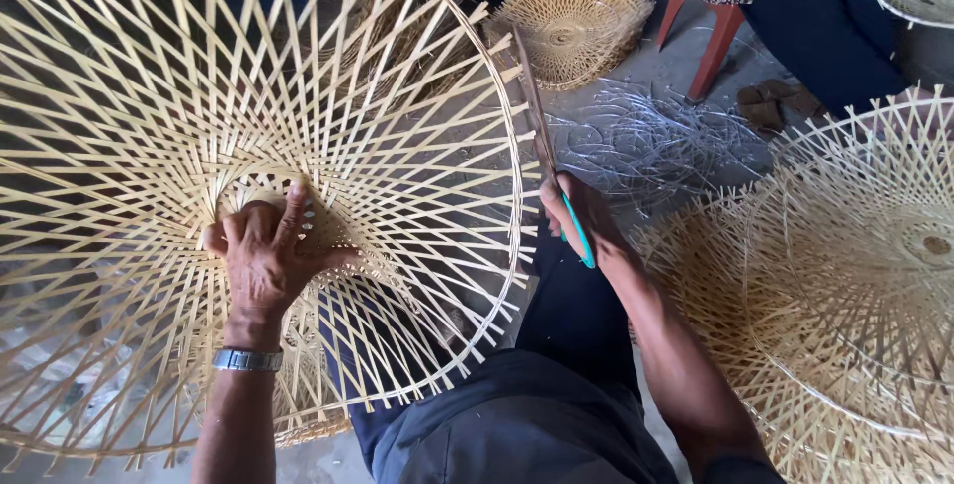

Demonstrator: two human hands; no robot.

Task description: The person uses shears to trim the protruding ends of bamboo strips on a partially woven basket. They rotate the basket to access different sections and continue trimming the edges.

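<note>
Across your lap, tilted up toward you, stands the big round bamboo frame [248,146], its thin pale strips crossing in an open lattice inside a hoop rim. Your left hand [263,255] presses flat against the tightly woven centre, fingers spread and thumb out; it grips nothing, only bracing the frame. A metal watch [247,359] sits on that wrist. Your right hand [581,221] is closed around the teal handle of a long knife [542,136], whose dark blade runs up along the frame's right rim, touching or just beside it. On the floor to your right lies a stack of finished frames [855,295]. Another woven basket [574,19] rests further off, near a red stool [711,32] and a heap of pale shavings [646,141].
</note>
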